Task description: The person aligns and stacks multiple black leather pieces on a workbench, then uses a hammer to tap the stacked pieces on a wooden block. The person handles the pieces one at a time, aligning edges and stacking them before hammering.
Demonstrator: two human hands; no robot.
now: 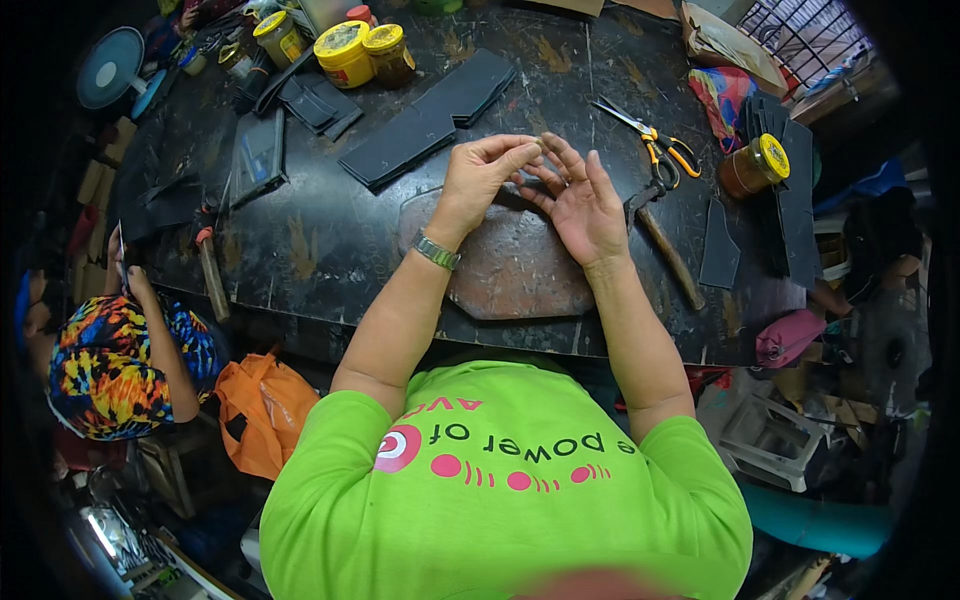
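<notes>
Your work surface is a dark, scuffed table (330, 250) with a worn stone slab (515, 265) set near your edge. On it lie stacks of black cut pieces (425, 120), more black pieces (315, 100) further left, orange-handled scissors (655, 140), a wooden-handled hammer (662, 245) just right of the slab, another hammer (210, 270) at the left edge, yellow-lidded jars (345, 50) at the far side, and one jar (752, 165) at right.

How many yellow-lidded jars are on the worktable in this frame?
4: three at the far edge, one, a larger one, another; the fourth right of the scissors. Clutter may hide others.
</notes>
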